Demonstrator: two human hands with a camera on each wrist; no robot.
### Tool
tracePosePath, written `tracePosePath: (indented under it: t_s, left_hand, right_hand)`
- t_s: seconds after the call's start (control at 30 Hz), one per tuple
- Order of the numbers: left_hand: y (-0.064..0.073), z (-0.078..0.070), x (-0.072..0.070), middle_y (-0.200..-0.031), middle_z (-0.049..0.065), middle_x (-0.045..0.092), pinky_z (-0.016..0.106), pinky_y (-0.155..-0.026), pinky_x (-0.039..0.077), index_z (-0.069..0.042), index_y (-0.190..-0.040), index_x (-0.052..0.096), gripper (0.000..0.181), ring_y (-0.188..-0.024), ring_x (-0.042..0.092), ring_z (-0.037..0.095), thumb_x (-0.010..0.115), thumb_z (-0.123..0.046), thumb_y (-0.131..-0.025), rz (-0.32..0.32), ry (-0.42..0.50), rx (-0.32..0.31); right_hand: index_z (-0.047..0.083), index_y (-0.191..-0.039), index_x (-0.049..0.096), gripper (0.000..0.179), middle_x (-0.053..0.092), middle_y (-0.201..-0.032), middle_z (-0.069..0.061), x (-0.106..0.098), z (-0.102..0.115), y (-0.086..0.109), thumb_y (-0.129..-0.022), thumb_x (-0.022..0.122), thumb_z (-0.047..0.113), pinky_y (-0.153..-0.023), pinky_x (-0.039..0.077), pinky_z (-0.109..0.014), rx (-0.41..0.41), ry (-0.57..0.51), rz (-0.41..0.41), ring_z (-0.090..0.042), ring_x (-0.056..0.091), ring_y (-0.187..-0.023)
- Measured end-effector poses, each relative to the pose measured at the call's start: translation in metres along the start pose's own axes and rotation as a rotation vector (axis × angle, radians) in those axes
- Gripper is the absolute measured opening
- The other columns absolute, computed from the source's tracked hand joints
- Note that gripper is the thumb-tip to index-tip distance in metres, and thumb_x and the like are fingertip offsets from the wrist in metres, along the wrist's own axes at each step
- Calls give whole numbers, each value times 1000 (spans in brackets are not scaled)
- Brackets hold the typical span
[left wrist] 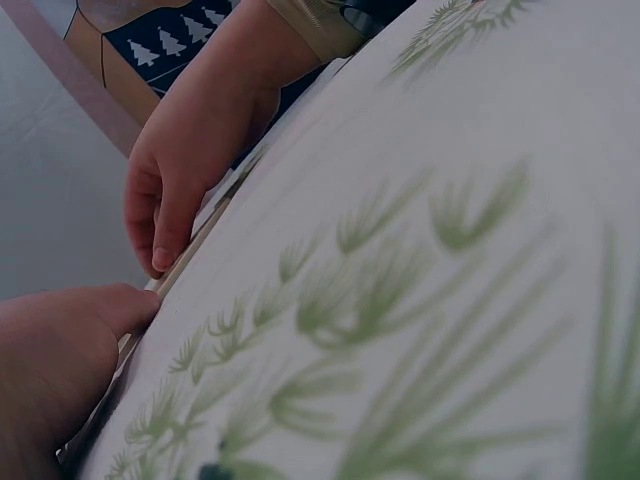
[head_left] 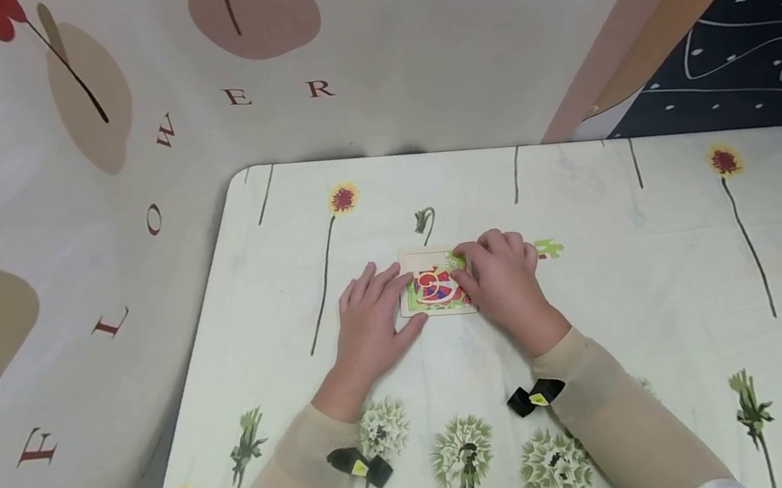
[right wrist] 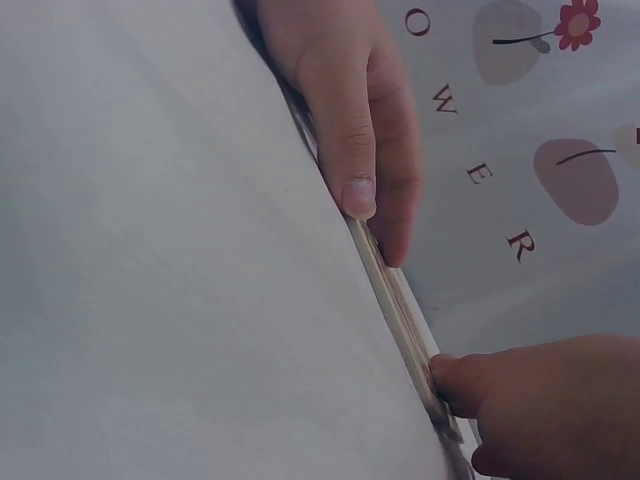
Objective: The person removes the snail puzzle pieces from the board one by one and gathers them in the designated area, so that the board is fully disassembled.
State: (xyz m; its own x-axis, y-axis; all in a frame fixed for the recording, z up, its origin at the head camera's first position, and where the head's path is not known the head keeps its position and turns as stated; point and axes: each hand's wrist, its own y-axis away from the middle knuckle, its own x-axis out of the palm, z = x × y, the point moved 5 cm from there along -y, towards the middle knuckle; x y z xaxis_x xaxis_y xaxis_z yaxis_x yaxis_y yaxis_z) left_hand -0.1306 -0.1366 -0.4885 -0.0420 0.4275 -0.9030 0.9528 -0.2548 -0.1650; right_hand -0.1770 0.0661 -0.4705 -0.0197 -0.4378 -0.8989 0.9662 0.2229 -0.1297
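Observation:
A small wooden jigsaw puzzle (head_left: 436, 289) lies on the table, its picture a snail with a red and blue shell in a pale frame. My left hand (head_left: 369, 315) rests at its left side, fingers spread and fairly straight, with index finger and thumb touching the frame. My right hand (head_left: 510, 281) bends over the right side. Its thumb and index finger pinch a green puzzle piece (head_left: 455, 261) at the upper right of the picture, and the hand hides part of that corner. Just beyond the right knuckles lies a loose green piece (head_left: 549, 248).
A white cloth printed with flowers and dandelions covers the table (head_left: 637, 266). Behind and to the left hangs a pale curtain (head_left: 439, 59) with lettering; a dark patterned cloth (head_left: 757, 54) hangs at the right. Black straps (head_left: 537, 397) sit at both wrists.

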Motion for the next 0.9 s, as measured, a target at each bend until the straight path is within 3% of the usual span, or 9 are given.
tracePosePath:
  t_s: [0.33,0.57,0.9]
  left_hand:
    - [2,2,2,-155,-3,45,57,-119,22,-26,-141,54,59,-152,26,29,66,-52,-90,11,-10,-8]
    - [0,1,1,-155,-3,44,57,-119,22,-27,-142,53,60,-152,25,29,65,-53,-90,22,-10,-9]
    - [-1,0,-1,-155,-2,44,57,-119,23,-26,-142,53,61,-152,26,31,65,-54,-89,34,-22,-9]
  right_hand:
    - [21,-120,67,33,50,-114,-9,2,0,-2,-92,71,37,-98,26,-55,31,-38,30,-34,38,-113]
    - [20,-120,66,34,50,-123,-10,4,-1,-4,-91,72,36,-100,25,-55,39,-56,28,-35,37,-118]
    - [19,-119,66,35,67,-123,-1,-1,2,-4,-89,75,35,-98,31,-52,-7,-49,-15,-29,50,-120]
